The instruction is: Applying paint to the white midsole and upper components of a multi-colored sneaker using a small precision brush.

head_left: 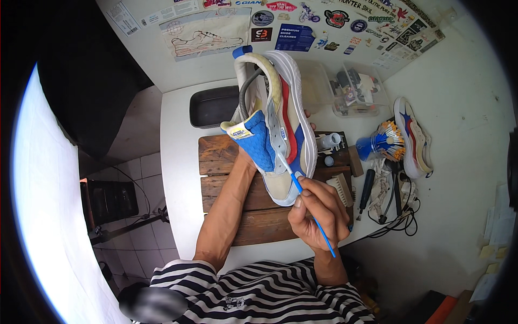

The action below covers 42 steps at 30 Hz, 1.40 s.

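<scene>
A sneaker (292,105) in cream, blue and red with a white sole is held up over the table, toe toward me. My left hand (246,162) grips it from behind; the shoe hides most of that hand, with fingertips showing past the sole's right edge. My right hand (322,211) pinches a thin paintbrush (314,218) with a blue handle. Its pale tip meets the grey lace-hole strip beside the blue tongue (256,144). A grey ribbed curved piece (245,92) sits inside the shoe opening.
Under the shoe lies a dark wooden slat board (218,186). Around it are a black tray (208,108), a small pot (328,141), a scrub brush (341,190), a blue cup of brushes (372,147) and the other sneaker (414,137). Cables (407,221) trail at the right edge.
</scene>
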Motion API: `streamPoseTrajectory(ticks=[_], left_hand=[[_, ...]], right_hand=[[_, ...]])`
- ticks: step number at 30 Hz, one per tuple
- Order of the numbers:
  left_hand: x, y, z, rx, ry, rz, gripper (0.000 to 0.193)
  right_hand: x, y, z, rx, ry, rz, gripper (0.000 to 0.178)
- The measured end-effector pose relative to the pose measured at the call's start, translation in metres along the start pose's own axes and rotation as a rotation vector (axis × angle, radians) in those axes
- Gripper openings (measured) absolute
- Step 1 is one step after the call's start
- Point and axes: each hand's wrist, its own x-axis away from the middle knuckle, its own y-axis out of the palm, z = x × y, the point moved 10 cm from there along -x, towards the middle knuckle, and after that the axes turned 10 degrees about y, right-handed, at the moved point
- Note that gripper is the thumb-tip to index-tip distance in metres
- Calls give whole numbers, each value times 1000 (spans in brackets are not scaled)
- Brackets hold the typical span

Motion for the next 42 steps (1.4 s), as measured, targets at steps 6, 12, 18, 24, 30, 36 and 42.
streamPoseTrajectory(ticks=[6, 12, 18, 24, 30, 36, 42], left_hand=[[-4, 2, 0, 12, -12, -58, 69], [-1, 5, 2, -38, 12, -34, 69], [-3, -13, 0, -22, -14, 47, 71], [-2, -12, -1, 25, -11, 78, 70], [-4, 3, 2, -4, -3, -33, 71], [-3, -2, 2, -26, 1, 5, 74], [-5, -6, 2, -58, 27, 69, 73]], right_hand=[[2, 4, 1, 15, -5, -28, 21], [-2, 3, -1, 28, -11, -9, 22], [2, 5, -3, 11, -6, -36, 21], [0, 5, -5, 40, -33, 2, 21], [5, 2, -2, 16, -11, -21, 20], [1, 4, 1, 14, -5, -21, 22], [3, 4, 3, 35, -7, -10, 23]])
